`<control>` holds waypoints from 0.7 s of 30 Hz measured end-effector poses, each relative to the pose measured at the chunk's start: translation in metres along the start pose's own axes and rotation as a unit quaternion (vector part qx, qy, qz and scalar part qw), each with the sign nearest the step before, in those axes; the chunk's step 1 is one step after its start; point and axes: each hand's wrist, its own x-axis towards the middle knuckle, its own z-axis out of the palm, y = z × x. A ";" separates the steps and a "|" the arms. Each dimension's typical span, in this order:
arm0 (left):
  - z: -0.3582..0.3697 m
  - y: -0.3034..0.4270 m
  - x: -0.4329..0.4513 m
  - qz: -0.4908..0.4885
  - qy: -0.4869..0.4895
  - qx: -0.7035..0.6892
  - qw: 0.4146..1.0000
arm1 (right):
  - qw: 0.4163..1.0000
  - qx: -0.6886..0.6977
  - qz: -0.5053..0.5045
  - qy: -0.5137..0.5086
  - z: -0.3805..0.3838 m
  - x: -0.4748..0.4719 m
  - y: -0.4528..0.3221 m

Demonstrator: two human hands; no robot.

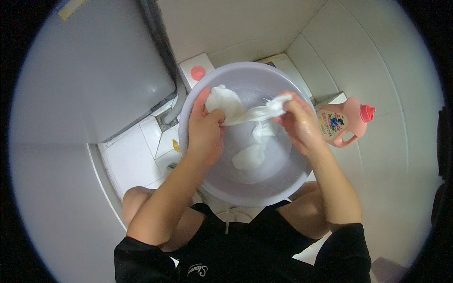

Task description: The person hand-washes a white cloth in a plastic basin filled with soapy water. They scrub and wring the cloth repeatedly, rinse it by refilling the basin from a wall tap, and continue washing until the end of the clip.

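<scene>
A white cloth item, possibly a sock point(226, 102), is stretched between my two hands above a round pale lilac plastic basin point(244, 194). My left hand point(208, 131) grips its wider, bunched end near the basin's left side. At the right side, my right hand point(300, 122) pinches the narrower, twisted end. Below them, a second white cloth piece point(250, 155) lies in the basin, which seems to hold some water. The fingertips of both hands are partly hidden by the cloth.
A pink detergent bottle point(345, 122) with a red cap stands right of the basin. A round pink object point(198, 73) sits on a white ledge behind it. At the left, a grey pipe point(178, 104) enters a floor drain point(166, 120) beside a large grey panel point(95, 70). Tiled walls rise behind and right.
</scene>
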 end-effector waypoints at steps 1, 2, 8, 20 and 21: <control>0.000 -0.002 0.001 0.006 -0.008 -0.017 1.000 | 0.999 0.044 0.005 -0.010 -0.003 -0.005 -0.004; 0.000 -0.004 0.002 0.013 -0.016 -0.034 0.999 | 0.996 0.088 0.010 -0.020 -0.005 -0.010 -0.007; -0.003 -0.033 0.011 -0.099 0.071 -0.303 0.945 | 0.996 0.032 0.013 -0.086 -0.001 -0.034 -0.016; 0.026 -0.031 0.000 -0.098 0.024 -0.261 0.960 | 0.940 -0.276 0.006 -0.201 0.014 -0.076 -0.020; 0.025 -0.029 0.005 -0.091 0.023 -0.266 0.959 | 0.919 -0.323 -0.024 -0.225 0.012 -0.079 -0.022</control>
